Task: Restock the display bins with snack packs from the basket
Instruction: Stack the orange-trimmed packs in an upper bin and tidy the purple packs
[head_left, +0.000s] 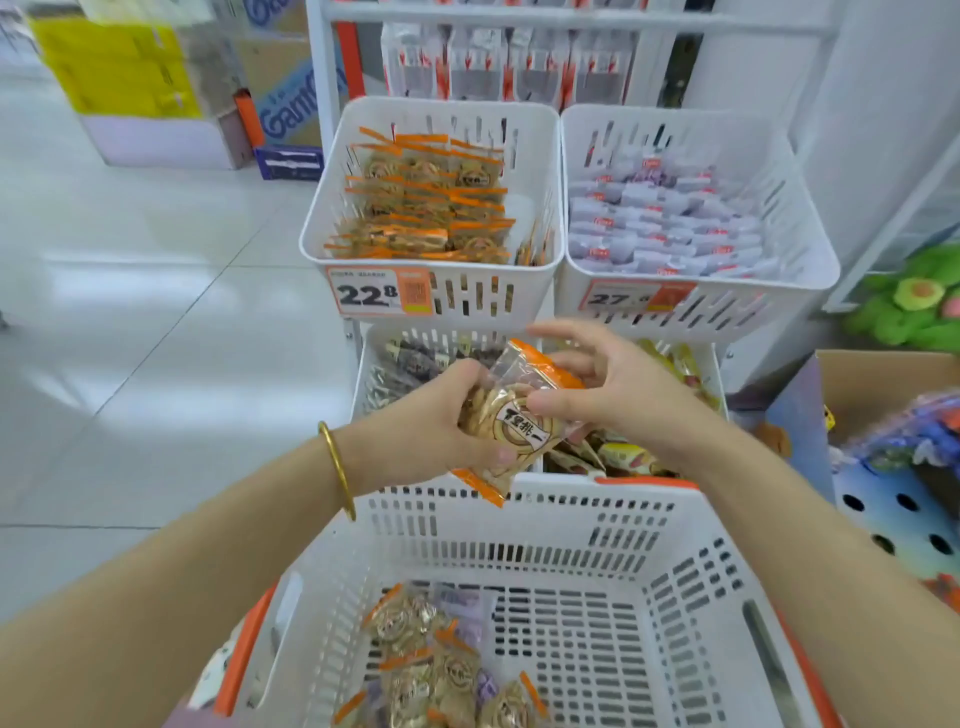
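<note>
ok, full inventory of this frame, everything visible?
clear orange-edged snack pack: one, between both hands
white slotted plastic basket: one, orange handles, bottom centre
basket packs: several, orange-edged and purple, basket floor
left display bin: one, white, holds orange-edged packs
right display bin: one, white, holds pale packs
lower bins: two, white, partly hidden
price tags: two, orange-white, bin fronts
gold bangle: one, left wrist
left hand: grips pack
right hand: pinches pack

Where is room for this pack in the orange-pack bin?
A bare strip lies between the orange packs and the right wall of the left bin; elsewhere it is crowded. The basket is bare in its right half.
</note>
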